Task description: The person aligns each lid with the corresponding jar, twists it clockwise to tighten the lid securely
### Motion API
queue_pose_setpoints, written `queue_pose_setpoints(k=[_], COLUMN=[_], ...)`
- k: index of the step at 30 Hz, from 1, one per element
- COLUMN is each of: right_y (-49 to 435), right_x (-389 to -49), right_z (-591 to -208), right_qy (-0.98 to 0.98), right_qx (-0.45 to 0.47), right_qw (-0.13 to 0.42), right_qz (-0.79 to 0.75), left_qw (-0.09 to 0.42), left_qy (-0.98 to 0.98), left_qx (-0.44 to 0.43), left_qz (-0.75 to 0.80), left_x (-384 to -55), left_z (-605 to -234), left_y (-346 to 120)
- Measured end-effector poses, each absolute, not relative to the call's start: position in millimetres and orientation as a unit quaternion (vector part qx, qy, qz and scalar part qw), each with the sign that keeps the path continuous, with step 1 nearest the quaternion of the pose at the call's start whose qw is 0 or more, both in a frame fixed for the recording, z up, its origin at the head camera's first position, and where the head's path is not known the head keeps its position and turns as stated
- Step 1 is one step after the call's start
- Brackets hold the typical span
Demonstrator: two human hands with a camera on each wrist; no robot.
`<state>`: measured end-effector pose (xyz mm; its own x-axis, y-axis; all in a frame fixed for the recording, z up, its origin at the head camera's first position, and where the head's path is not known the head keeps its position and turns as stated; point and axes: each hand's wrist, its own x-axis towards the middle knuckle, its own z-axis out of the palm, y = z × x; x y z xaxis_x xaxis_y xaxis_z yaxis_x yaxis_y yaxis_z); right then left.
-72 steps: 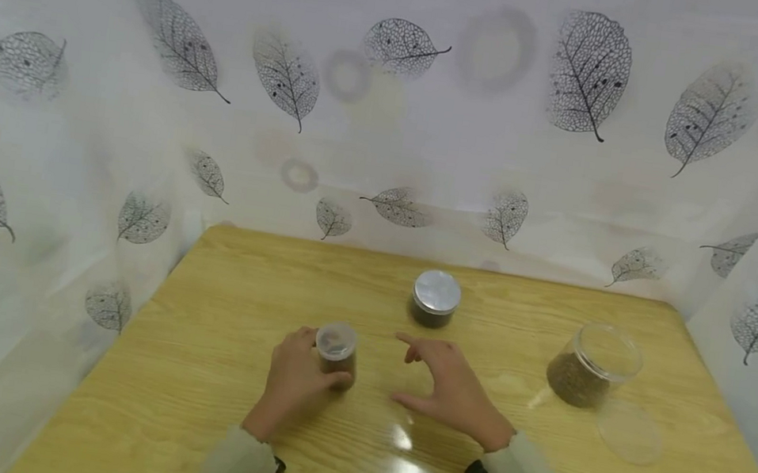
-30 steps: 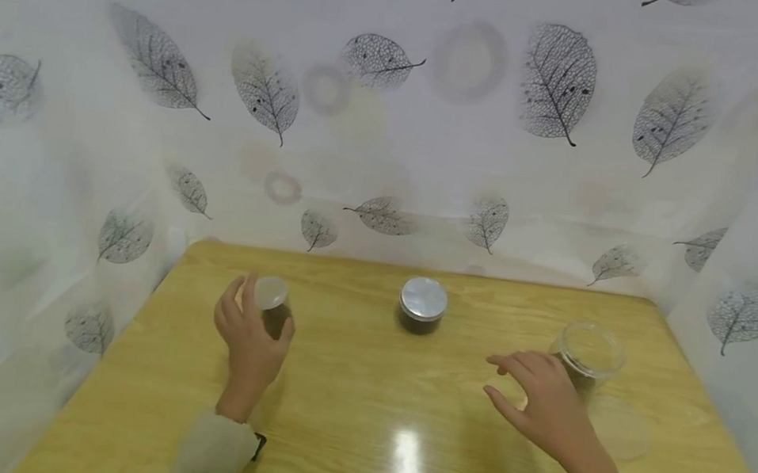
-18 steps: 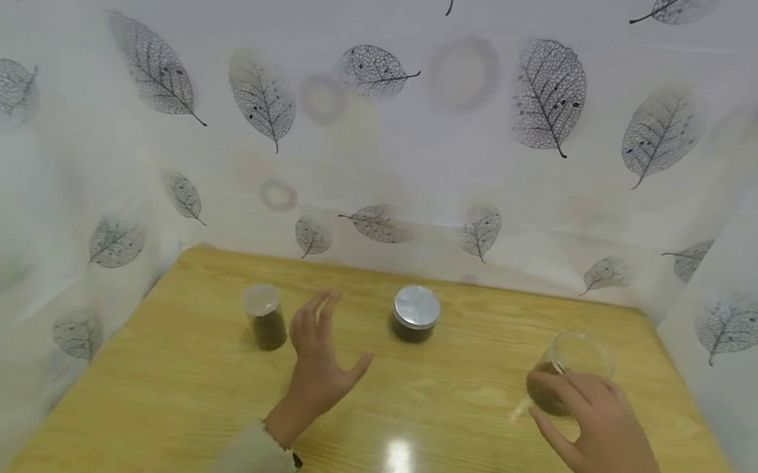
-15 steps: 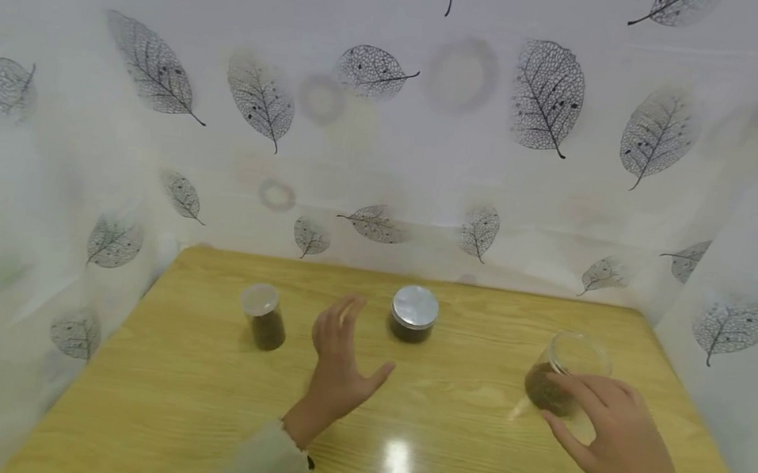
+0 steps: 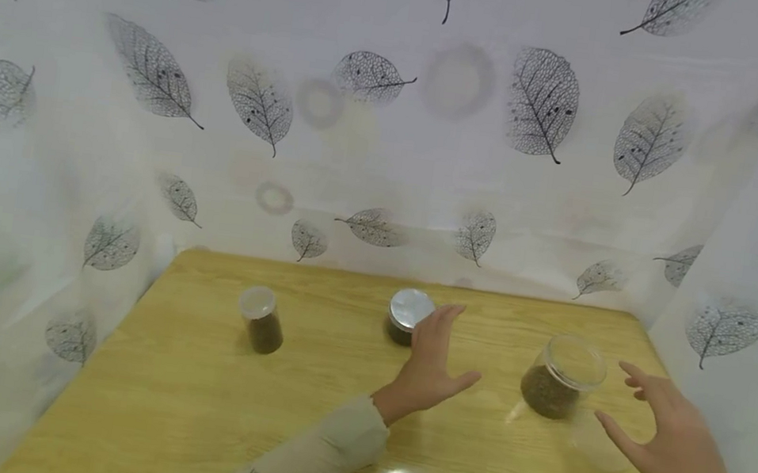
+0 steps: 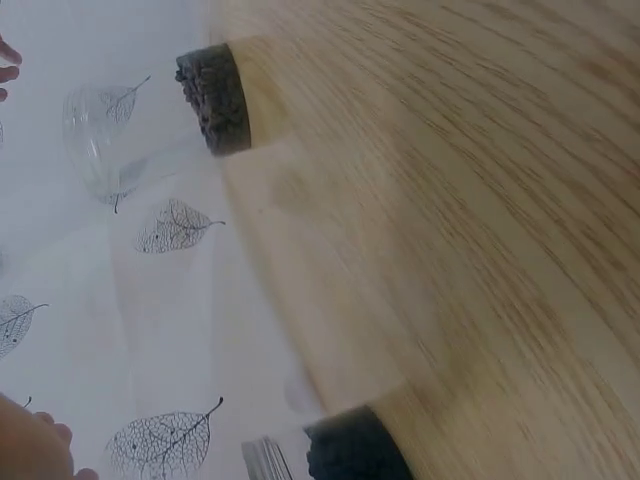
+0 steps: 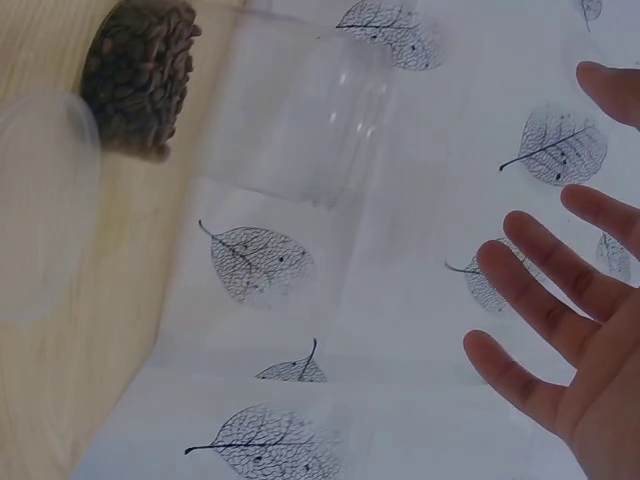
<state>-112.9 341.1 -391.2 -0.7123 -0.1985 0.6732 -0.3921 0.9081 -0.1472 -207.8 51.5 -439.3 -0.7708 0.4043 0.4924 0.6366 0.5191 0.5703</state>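
My left hand [image 5: 430, 367] hovers over the table in the head view with its fingers spread, holding nothing. It partly covers a short jar with a silver lid [image 5: 410, 306], which stands behind it. To the right, my right hand [image 5: 678, 448] is held open in the air beside a wide clear jar [image 5: 555, 384]. That jar has no lid on, and dark coffee beans [image 7: 140, 80] fill its lower part. A clear round lid [image 5: 599, 443] lies flat on the table near it, also visible in the right wrist view. Neither hand appears to touch a jar.
A slim jar [image 5: 262, 323] with a pale lid and dark contents stands upright at the table's left. The wooden table [image 5: 184, 403] is backed and flanked by a leaf-patterned white sheet [image 5: 389, 158].
My left hand set the slim jar down at the left, let go and moved rightward past the silver-lidded jar. My right hand moved right, to the far side of the open jar.
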Motion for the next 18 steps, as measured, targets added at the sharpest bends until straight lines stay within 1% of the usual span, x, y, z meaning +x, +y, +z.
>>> queue_pose_setpoints(k=[4,6,15,18], right_y=[352.8,357.7,377.6,381.2], right_x=[-112.0,-110.4,-116.4,-119.3], right_z=[-400.2,-404.8,-425.9,-432.5], right_qy=[-0.927,-0.933,-0.964,-0.97], right_qx=[0.124,0.11,0.06,0.051], right_qw=[0.325,0.313,0.218,0.195], right_qz=[0.139,0.14,0.138,0.134], left_qw=[0.096,0.079,0.03,0.017], left_qy=[-0.867,-0.87,-0.877,-0.876], left_qx=[-0.301,-0.305,-0.321,-0.322], left_qz=[-0.386,-0.379,-0.355,-0.36], left_x=[-213.5,-215.4,-223.9,-225.4], left_z=[-439.8,-441.3,-448.3,-449.5], left_y=[75.3,86.8,130.9,141.5])
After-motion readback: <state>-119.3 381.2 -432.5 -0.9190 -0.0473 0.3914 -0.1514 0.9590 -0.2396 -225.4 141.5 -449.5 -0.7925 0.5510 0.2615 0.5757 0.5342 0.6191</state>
